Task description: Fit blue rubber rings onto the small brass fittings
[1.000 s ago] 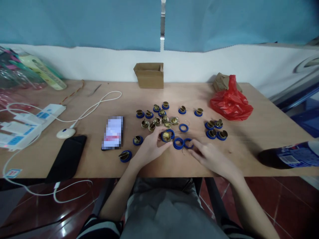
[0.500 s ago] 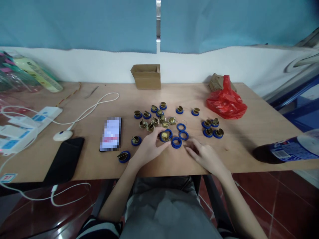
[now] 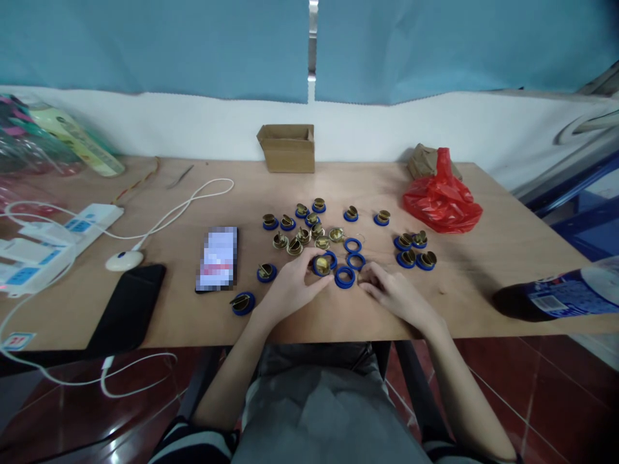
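My left hand point(image 3: 293, 288) has its thumb and index finger closed around a round brass-coloured piece point(image 3: 322, 265) with a blue ring about it, held low at the table. Just behind that piece lies another blue ring, partly covered. Loose blue rings point(image 3: 345, 277) lie between my hands. My right hand point(image 3: 393, 291) rests beside them with its fingers curled together; what they pinch, if anything, is hidden. Beyond my left fingers sit several brass-coloured pieces with pale rims point(image 3: 294, 245). More brass pieces with blue rings point(image 3: 405, 258) stand to the right and left.
A phone with a lit screen point(image 3: 217, 260), a dark phone point(image 3: 126, 308) and a white power strip point(image 3: 62, 248) with cables lie on the left. An open cardboard box point(image 3: 289, 154) stands at the back. A red plastic bag point(image 3: 443, 201) and a lying drink bottle point(image 3: 556, 293) are on the right.
The view has shifted slightly. My right hand's fingers have curled in a little more beside the blue rings; my left hand keeps its hold on the brass piece.
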The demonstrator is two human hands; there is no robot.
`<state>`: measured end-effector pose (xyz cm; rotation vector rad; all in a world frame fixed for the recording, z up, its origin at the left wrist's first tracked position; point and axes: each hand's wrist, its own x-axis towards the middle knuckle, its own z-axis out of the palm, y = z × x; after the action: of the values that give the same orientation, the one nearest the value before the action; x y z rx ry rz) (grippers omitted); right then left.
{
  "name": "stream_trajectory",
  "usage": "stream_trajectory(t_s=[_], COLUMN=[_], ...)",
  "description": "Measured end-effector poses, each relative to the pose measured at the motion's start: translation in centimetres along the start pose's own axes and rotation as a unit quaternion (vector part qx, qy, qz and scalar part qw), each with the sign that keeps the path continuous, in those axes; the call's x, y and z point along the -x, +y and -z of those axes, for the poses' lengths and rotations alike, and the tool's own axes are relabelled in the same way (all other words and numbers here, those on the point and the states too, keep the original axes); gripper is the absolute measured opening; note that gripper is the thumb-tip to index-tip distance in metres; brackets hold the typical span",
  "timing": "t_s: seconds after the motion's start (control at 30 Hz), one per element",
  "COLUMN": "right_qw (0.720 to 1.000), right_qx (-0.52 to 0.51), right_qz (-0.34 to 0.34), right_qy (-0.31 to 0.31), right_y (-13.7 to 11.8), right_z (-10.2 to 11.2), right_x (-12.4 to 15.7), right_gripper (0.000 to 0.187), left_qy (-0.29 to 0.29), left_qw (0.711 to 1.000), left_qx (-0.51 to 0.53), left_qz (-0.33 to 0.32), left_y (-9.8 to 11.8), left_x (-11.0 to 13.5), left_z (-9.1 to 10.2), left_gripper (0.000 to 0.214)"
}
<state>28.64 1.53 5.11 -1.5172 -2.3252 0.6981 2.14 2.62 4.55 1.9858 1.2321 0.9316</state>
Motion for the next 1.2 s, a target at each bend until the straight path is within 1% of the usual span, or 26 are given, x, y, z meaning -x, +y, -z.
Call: stream_trajectory(t_s=[0.1, 0.23, 0.43, 0.6, 0.9, 1.03, 1.2], right_qw=[1.000, 1.000, 1.000, 0.999, 0.998, 0.998, 0.997], right_qx=[-0.001, -0.005, -0.013, 0.020, 0.052, 0.054, 0.060], right_qz=[0.011, 0.019, 0.010, 0.016, 0.018, 0.028, 0.036], right_qy=[-0.008, -0.014, -0.024, -0.039, -0.038, -0.030, -0.033], right_y=[-0.5, -0.6, 0.1, 0.5, 0.1, 0.1, 0.1], right_z=[0.5, 0.6, 0.4, 0.4, 0.9, 0.9, 1.0], right_x=[-0.3, -0.5, -0.6, -0.9, -0.8, -0.9, -0.9], right_gripper=[0.002, 0.007, 0.007, 0.007, 0.009, 0.014, 0.016], left_qy=[0.000, -0.001, 0.000, -0.011, -0.003, 0.001, -0.004], left_qw=[1.000, 1.000, 1.000, 1.000, 1.000, 1.000, 1.000], left_qx=[-0.004, -0.008, -0.016, -0.017, -0.006, -0.004, -0.011], left_qz=[-0.001, -0.005, -0.006, -0.004, -0.010, -0.014, -0.017], left_y=[0.1, 0.0, -0.2, 0.0, -0.2, -0.2, -0.1], left_x=[0.0, 0.0, 0.1, 0.1, 0.0, 0.0, 0.0], left_z=[0.1, 0.0, -0.1, 0.0, 0.0, 0.0, 0.1], left_gripper=[0.037, 0.038, 0.040, 0.039, 0.039, 0.038, 0.038])
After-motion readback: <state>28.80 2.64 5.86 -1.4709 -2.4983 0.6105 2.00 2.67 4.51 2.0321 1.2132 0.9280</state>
